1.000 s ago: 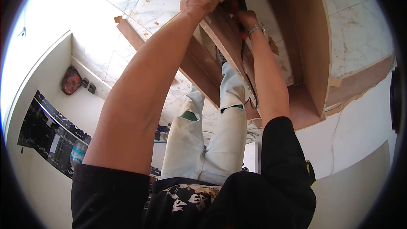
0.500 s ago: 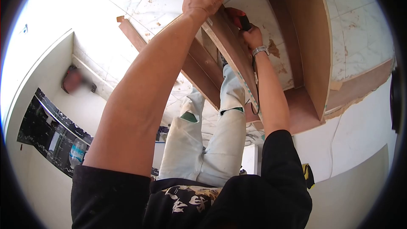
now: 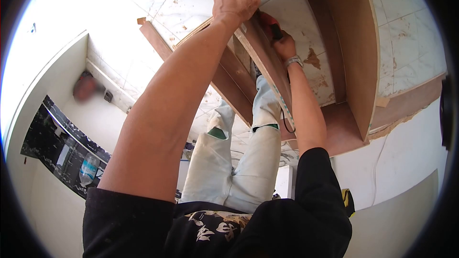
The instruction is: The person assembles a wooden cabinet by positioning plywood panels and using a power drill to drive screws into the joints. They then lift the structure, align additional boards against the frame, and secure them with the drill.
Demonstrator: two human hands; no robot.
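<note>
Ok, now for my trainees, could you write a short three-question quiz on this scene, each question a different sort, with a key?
1. Multiple choice: what does the right hand hold? (a) a bottle (b) a red-and-black tool (c) a paintbrush
2. True or false: a watch is worn on the right wrist.
3. Fill in: the left hand grips the ____ of the wooden frame.

Key: 1 b; 2 true; 3 edge.

Floor: grey-veined white marble-look tiles (image 3: 401, 43), brown scraps scattered | Right: plain white wall (image 3: 406, 143) | Left: black slab (image 3: 36, 134) mottled with white | Light: glaring, upper left
</note>
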